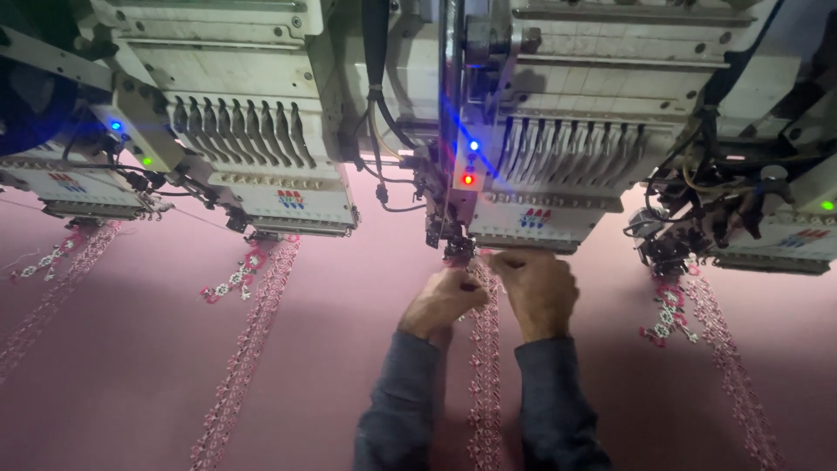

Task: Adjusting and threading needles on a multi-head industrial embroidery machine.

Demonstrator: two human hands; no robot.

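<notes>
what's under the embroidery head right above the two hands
Pink fabric lies under the embroidery head, with a stitched floral strip running toward the viewer. The left hand and right hand meet there, covering the needle area and the strip's top.

Dim, soft focus, glaring indicator lights

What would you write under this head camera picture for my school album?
Two hands, left hand and right hand, pinch a pink embroidered strip on pink fabric beneath an embroidery machine head.
</notes>
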